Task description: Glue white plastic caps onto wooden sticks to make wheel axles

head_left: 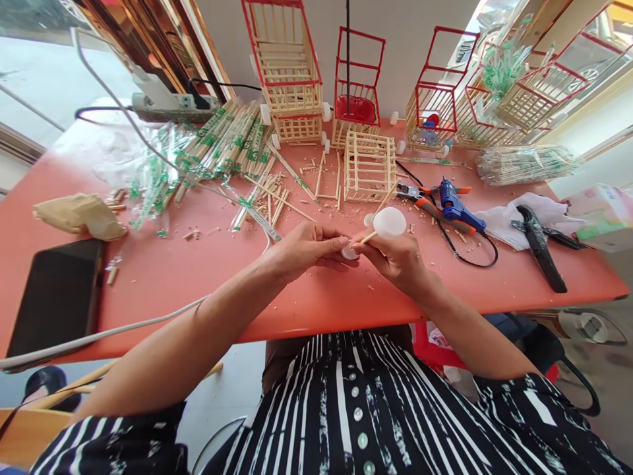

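My left hand (316, 245) pinches a small white disc (349, 252) between thumb and fingers, low over the table's front part. Close on its right, my right hand (398, 256) is closed around a thin wooden stick (368, 237), whose lower end meets the small disc. A larger white disc (390, 223) shows just above my right hand's fingers, at the stick. Behind it lies another small white piece (368, 219), partly hidden. A small basket of wooden sticks (370, 165) stands just beyond my hands.
Small stick carts with red frames (291, 79) line the wall. Wrapped sticks (222, 142) lie back left; a phone (57, 290) is at left. To the right are pliers (420, 198), a blue glue gun (455, 206) and a black clamp (539, 247). A white cable (148, 323) crosses the left side.
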The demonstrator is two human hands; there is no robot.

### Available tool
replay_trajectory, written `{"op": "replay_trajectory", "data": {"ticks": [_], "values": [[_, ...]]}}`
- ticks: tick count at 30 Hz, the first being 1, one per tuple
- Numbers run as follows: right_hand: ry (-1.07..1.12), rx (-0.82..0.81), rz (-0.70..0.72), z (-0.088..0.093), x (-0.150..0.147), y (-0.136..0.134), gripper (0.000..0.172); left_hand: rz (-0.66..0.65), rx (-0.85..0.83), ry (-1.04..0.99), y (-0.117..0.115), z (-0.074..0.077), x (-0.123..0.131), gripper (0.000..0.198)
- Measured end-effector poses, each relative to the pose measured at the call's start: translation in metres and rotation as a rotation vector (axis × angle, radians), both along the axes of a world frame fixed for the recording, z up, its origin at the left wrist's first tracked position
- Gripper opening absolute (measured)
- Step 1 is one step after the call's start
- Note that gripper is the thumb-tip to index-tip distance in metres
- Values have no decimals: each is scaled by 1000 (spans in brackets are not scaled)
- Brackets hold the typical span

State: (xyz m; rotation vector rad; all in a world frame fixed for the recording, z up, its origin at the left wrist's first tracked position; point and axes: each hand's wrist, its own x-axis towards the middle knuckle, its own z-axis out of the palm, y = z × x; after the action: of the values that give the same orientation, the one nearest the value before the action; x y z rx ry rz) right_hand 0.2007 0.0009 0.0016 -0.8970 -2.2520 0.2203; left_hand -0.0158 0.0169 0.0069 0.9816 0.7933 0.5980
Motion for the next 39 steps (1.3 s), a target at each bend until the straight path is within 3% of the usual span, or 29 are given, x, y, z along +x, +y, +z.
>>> {"op": "replay_trajectory", "data": {"ticks": [19,26,31,39], "values": [[22,-19,8,2,-1,-2,28,-8,0,8,0,0,-1,46],[83,29,19,5,-4,-2,17,-43,-13,17,1,4,-1,52],[90,0,-32,8,-6,-3,24,-42,51,97,1,10,-4,71],[83,51,-31,8,-6,-2,20,-29,213,201,3,15,-2,54]]}}
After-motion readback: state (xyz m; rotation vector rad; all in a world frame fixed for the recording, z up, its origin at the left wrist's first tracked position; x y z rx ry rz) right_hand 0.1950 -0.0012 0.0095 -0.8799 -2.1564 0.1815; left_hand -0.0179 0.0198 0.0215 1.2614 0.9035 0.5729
